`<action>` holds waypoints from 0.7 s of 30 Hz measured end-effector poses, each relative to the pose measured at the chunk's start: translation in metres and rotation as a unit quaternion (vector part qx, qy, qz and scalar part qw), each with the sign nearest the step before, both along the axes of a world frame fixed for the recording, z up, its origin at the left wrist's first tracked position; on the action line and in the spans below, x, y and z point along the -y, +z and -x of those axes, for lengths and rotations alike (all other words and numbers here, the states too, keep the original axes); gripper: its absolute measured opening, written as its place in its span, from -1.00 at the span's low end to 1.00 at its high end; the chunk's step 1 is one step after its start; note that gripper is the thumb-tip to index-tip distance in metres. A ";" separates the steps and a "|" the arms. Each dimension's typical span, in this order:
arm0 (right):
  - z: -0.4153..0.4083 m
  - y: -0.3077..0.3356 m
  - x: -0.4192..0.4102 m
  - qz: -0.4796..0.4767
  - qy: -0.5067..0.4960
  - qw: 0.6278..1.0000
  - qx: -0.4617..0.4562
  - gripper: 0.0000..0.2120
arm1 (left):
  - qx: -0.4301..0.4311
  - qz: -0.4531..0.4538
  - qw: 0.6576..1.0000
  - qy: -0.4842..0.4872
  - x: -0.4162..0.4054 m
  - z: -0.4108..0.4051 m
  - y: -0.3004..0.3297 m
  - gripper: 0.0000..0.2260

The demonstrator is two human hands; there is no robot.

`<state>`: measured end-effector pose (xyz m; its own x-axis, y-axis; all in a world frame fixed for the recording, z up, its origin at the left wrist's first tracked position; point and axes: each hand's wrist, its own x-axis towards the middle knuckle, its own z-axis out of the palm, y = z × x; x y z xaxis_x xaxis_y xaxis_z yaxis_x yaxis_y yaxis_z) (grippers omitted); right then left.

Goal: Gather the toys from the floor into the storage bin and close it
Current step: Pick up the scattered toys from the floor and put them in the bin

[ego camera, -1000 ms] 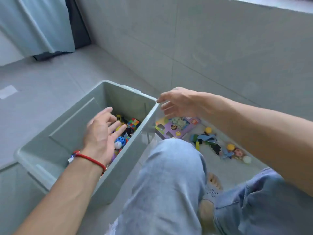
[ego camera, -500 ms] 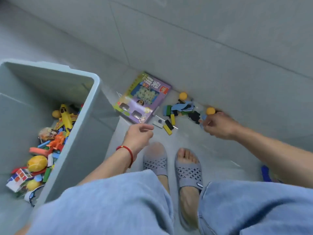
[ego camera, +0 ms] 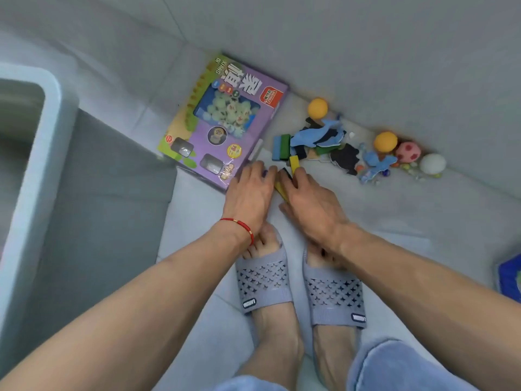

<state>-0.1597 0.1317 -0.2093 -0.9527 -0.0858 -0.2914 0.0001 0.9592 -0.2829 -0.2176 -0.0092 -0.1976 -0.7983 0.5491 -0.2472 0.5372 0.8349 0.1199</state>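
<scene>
Grey tiled floor (ego camera: 214, 320) meeting a grey tiled wall (ego camera: 366, 46), seen from above in a low crouch over two grey slippers (ego camera: 263, 283). Off to the left, only the pale rim and one wall of the storage bin (ego camera: 53, 153); nothing of its contents visible now, where half a second back the toys inside were in plain sight. Lid nowhere in view.

Both hands brought together since then. Left hand (ego camera: 249, 193), red cord at the wrist, moved up from empty air to the floor just beside the near corner of the purple toy box (ego camera: 222, 122), fingers curled down at something small; whether anything is pinched cannot be told. Right hand (ego camera: 307, 201) pulled away from the orange ball by the wall and now down next to the left, fingers curled round small flat blocks, a yellow block (ego camera: 294, 162) showing past the fingertips.

Left along the wall: an orange ball (ego camera: 317, 108), a heap of blue and black foam pieces (ego camera: 318, 135) with a green block (ego camera: 282, 148), a second orange ball (ego camera: 385, 141), a pink spotted ball (ego camera: 408, 151), a white ball (ego camera: 432, 163), scattered marbles. Blue item (ego camera: 509, 277) at the right edge.

Judged from this: gathering well under way, loose blocks being scooped, a fair pile outstanding, then the carry back left to the bin. Closing far off yet.
</scene>
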 end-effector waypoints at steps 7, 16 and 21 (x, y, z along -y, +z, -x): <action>-0.020 -0.008 -0.010 -0.013 0.032 0.998 -0.045 -0.74 | 0.036 -0.052 0.998 0.015 0.017 -0.012 -0.015 -0.81; -0.029 0.001 -0.014 -0.001 -0.032 0.998 0.046 -0.58 | 0.098 -0.235 0.945 0.204 0.041 -0.054 0.032 -0.86; -0.025 0.013 0.007 -0.040 -0.007 0.998 0.048 -0.48 | 0.105 -0.274 0.907 0.302 0.079 -0.085 0.081 -0.89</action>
<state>-0.1345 0.1249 -0.1959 -0.9213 -0.0454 -0.3861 0.0368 0.9785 -0.2028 -0.1331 -0.0881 -0.1168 -0.9612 0.1142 -0.2512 -0.0809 0.7537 0.6523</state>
